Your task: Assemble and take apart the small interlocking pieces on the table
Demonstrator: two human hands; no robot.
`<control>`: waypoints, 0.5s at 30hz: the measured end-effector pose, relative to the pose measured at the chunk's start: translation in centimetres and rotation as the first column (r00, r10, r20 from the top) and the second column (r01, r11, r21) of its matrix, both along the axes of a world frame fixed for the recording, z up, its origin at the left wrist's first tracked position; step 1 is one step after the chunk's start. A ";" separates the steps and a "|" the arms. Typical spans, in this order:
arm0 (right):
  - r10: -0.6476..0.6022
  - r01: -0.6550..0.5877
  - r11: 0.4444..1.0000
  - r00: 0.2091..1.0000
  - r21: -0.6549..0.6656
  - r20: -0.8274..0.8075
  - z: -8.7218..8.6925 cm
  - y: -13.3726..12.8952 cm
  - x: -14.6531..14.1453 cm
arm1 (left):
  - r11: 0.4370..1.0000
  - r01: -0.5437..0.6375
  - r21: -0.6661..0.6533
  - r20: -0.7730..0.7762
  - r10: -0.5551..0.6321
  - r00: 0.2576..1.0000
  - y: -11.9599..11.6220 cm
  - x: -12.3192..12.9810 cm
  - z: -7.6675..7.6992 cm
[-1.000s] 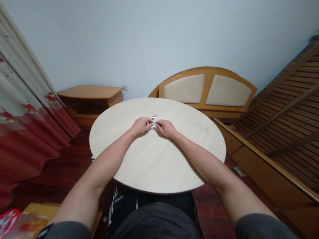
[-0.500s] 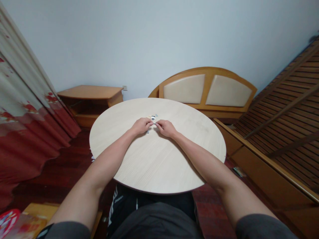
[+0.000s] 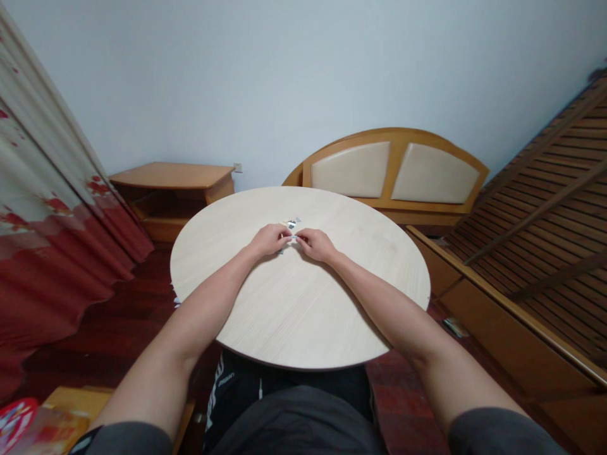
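Note:
Over the round pale table (image 3: 303, 303), my left hand (image 3: 271, 239) and my right hand (image 3: 317, 244) meet with their fingertips close together. Pinched between them is a small flat light-coloured piece (image 3: 293, 237), too small for me to name its kind. Thumb and fingers of each hand are closed on its two ends. Just beyond my hands lie several small flat pieces (image 3: 291, 224), some dark and some light. Another little piece (image 3: 281, 251) rests by my left fingers, partly hidden under them.
A wooden cabinet (image 3: 173, 174) stands behind at the left, near a red and white curtain (image 3: 71, 265). A headboard (image 3: 393, 136) leans on the far wall. Slatted wood panels (image 3: 545, 208) are at the right. A yellow box (image 3: 71, 404) sits low at the left.
The piece between my fingertips looked thin and dark before; now it shows a lighter, wider face, as if tilted. Both hands have stayed almost in place.

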State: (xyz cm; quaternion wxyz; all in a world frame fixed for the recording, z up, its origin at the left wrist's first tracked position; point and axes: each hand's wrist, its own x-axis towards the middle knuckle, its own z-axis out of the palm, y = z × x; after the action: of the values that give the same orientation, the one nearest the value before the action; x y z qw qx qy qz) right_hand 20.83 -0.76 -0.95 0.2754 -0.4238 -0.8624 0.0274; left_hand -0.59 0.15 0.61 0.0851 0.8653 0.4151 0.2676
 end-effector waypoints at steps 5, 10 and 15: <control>-0.004 0.004 1.000 1.000 -0.003 0.006 0.1 -0.1 0.0 | 1.000 0.001 0.008 0.009 -0.001 1.000 0.0 0.0 -0.1; -0.028 0.027 1.000 0.998 0.009 0.059 0.2 -0.1 -0.1 | 1.000 -0.009 0.010 -0.002 0.009 1.000 0.1 0.0 -0.2; -0.027 0.026 0.999 0.998 0.028 0.062 0.1 -0.1 -0.2 | 1.000 -0.013 0.013 -0.008 0.013 1.000 0.0 0.1 -0.2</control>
State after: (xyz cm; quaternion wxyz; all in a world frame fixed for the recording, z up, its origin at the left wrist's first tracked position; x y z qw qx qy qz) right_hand 20.67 -0.85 -0.82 0.2547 -0.4319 -0.8652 -0.0012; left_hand -0.52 0.17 0.45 0.0759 0.8641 0.4195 0.2674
